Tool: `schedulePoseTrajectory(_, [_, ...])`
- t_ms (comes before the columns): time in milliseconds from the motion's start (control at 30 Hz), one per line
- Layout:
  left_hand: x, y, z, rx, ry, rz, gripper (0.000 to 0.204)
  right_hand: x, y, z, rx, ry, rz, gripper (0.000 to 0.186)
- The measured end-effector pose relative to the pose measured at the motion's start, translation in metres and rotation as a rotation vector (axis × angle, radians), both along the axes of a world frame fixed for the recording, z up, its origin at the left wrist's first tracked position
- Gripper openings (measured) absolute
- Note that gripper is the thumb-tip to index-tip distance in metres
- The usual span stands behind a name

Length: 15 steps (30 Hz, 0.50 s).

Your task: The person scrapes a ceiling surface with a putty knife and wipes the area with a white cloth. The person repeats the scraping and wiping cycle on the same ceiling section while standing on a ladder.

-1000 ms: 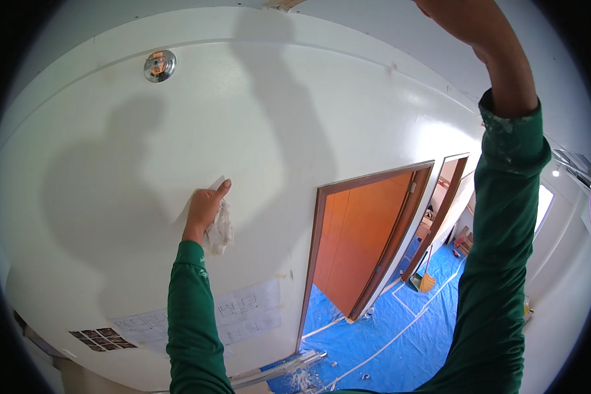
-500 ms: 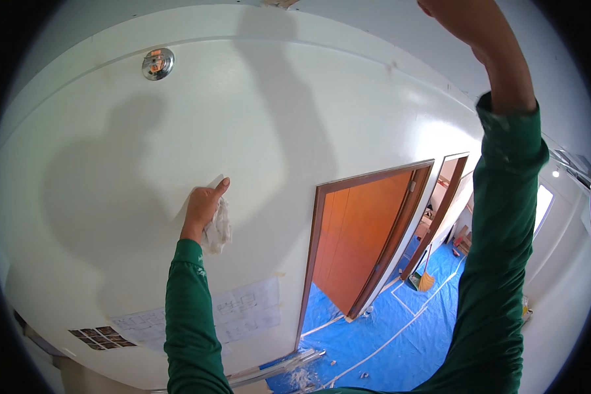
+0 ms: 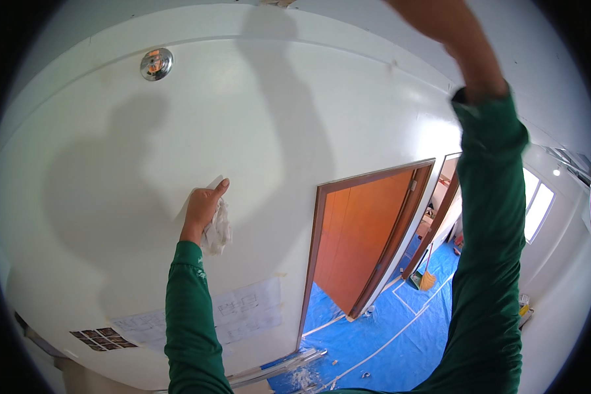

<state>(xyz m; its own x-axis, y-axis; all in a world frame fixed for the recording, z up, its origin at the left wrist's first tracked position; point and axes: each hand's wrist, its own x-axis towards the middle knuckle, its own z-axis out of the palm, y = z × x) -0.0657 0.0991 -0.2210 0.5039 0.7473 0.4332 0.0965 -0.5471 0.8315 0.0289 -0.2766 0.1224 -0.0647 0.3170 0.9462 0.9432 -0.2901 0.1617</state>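
My left hand [image 3: 201,209] is closed around a crumpled white rag [image 3: 218,231], which hangs below the fingers. Its thumb points up and to the right, and the hand is close against the white wall [image 3: 262,217]. High at the upper right, my right hand [image 3: 430,14] reaches toward the ceiling [image 3: 505,39]. The picture's top edge cuts off its fingers, so whatever they hold or touch is hidden. Both arms wear green sleeves with pale specks.
A round metal fixture [image 3: 156,64] sits high on the wall. Paper drawings [image 3: 249,307] are taped low down. To the right stands an orange-brown door [image 3: 354,236] in a brown frame. Blue sheeting [image 3: 387,341] covers the floor, with a broom [image 3: 427,281] and long metal strips [image 3: 276,371] there.
My right arm has swung left, and its hand has slid further past the top edge. More of the window at the right shows. My left hand and rag stay put.
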Motion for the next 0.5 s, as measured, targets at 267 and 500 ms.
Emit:
schedulePoseTrajectory(267, [-0.001, -0.005, 0.002, -0.034, 0.000, 0.008, 0.081, 0.004, -0.008, 0.011, -0.007, 0.032, -0.040, 0.028])
schedulePoseTrajectory(500, [0.001, 0.000, -0.001, -0.003, 0.007, 0.012, 0.082, 0.011, -0.018, -0.002, 0.087, 0.034, -0.014, 0.026])
